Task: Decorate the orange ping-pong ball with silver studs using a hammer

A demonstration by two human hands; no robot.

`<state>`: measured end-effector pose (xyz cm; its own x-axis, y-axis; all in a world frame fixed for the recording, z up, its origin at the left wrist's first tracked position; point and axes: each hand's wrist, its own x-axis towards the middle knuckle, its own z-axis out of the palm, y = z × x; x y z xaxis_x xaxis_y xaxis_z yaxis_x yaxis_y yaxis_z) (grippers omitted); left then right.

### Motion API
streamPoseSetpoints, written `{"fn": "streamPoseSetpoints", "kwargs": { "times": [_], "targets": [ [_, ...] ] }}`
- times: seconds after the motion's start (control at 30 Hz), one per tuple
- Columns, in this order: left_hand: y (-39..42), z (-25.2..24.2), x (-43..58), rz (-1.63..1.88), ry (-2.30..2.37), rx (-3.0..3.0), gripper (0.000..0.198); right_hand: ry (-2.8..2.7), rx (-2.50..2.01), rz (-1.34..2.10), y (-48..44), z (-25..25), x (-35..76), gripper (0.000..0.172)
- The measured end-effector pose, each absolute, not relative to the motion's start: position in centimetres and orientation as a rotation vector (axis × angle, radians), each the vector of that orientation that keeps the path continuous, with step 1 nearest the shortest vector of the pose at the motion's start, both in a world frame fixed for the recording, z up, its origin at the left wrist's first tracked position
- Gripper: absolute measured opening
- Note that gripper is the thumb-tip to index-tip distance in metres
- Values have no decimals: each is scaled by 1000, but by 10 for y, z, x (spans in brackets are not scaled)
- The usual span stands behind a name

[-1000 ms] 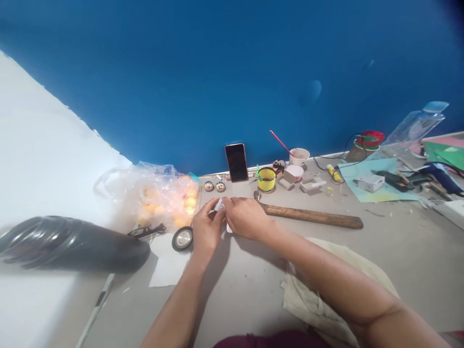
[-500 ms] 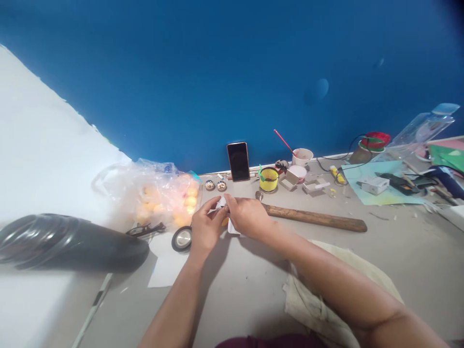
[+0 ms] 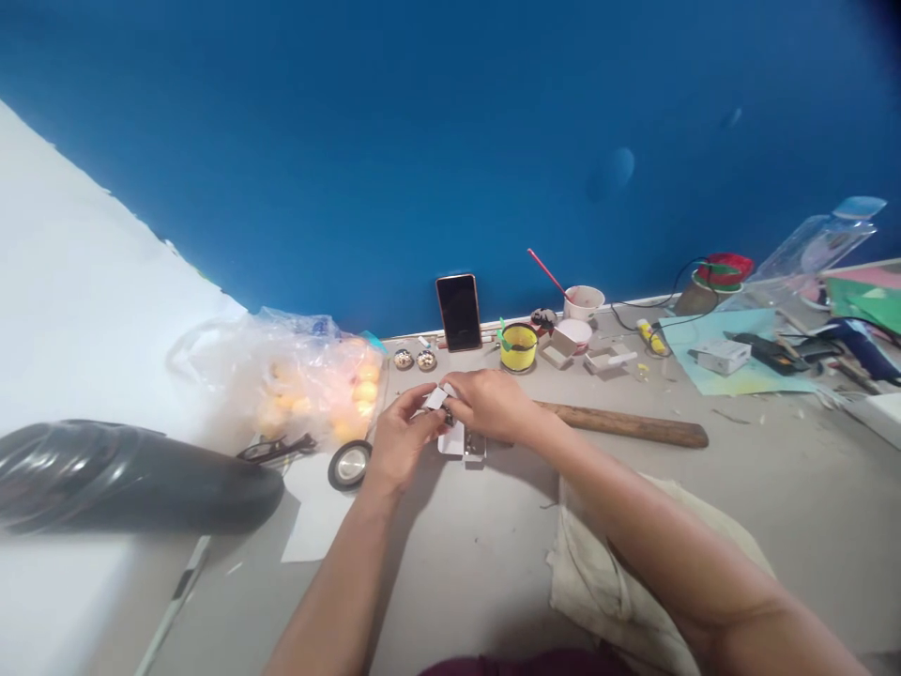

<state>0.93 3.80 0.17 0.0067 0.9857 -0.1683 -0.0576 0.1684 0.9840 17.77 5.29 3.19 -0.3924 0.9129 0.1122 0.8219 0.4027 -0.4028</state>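
My left hand [image 3: 400,437] and my right hand [image 3: 493,406] meet over the grey table [image 3: 739,488], fingers pinched together on a small white piece [image 3: 436,398] between them. Just below the fingertips a small white box [image 3: 452,439] and a small clear tray [image 3: 475,449] lie on the table. A long wooden stick [image 3: 626,424] runs rightward from behind my right hand. A round black-rimmed metal lid [image 3: 348,466] lies left of my left hand.
A clear bag of orange balls [image 3: 310,385] sits at the left, a black roll [image 3: 127,474] further left. A phone [image 3: 458,312] leans on the blue wall, beside a yellow cup [image 3: 519,346] and small bowls. A cloth [image 3: 619,582] lies under my right arm. Clutter fills the right.
Both hands have lifted slightly and shifted right, uncovering the small white box and clear tray beneath them. The pinch on the small white piece holds.
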Motion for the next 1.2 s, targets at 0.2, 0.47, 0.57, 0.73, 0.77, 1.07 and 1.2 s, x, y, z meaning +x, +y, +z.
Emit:
{"fn": "streamPoseSetpoints", "kwargs": {
  "times": [0.2, 0.47, 0.57, 0.73, 0.77, 1.07, 1.2],
  "targets": [
    [30, -1, 18, 1279, 1628, 1644, 31, -2427, -1579, 292, 47, 36, 172, 24],
    [31, -2, 15, 1388, 1583, 1987, 15, -2339, -1605, 325, 46, 39, 172, 19],
    [34, -1, 12, 1428, 1555, 1885, 20, -2239, -1598, 404, 49, 34, 172, 20],
    [34, 2, 12, 1530, 1530, 1890, 18, -2057, -1674, 525, 56, 28, 172, 23],
    [34, 2, 13, 1538, 1532, 1914, 18, -2057, -1669, 548, 57, 27, 173, 23],
    [35, 0, 12, 1459, 1498, 1543, 23, -1976, -1500, 776, 70, 16, 186, 24],
    [32, 4, 11, 1348, 1583, 1465, 27, -1947, -1420, 782, 73, 11, 192, 23]
  ]
}}
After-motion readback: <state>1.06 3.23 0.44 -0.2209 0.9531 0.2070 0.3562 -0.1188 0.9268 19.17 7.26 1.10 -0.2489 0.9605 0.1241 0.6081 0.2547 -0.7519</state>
